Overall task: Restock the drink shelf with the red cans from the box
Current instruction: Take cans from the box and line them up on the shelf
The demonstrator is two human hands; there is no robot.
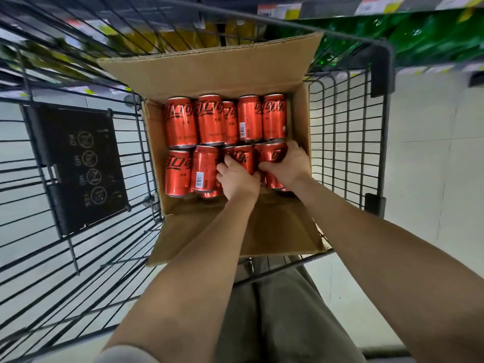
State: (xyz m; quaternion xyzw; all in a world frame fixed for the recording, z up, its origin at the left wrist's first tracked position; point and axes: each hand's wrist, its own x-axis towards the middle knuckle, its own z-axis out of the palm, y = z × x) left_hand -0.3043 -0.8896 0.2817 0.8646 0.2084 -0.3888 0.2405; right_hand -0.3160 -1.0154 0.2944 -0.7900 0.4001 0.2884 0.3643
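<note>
An open cardboard box [209, 72] sits in a wire shopping cart and holds several red cans lying on their sides in two rows. Both my hands reach into the near row. My left hand [237, 179] curls its fingers around a red can [245, 157] in the middle of that row. My right hand [289, 162] grips the rightmost red can [272, 154], thumb on its near side and fingers over the top. The drink shelf [419, 38] shows blurred at the top, with green bottles and price tags.
The cart's wire walls [340, 132] enclose the box on all sides. A black plastic child-seat panel [78, 166] hangs on the left. Yellow bottles [188, 38] stand on the shelf behind the far box flap. Pale floor tiles lie beneath.
</note>
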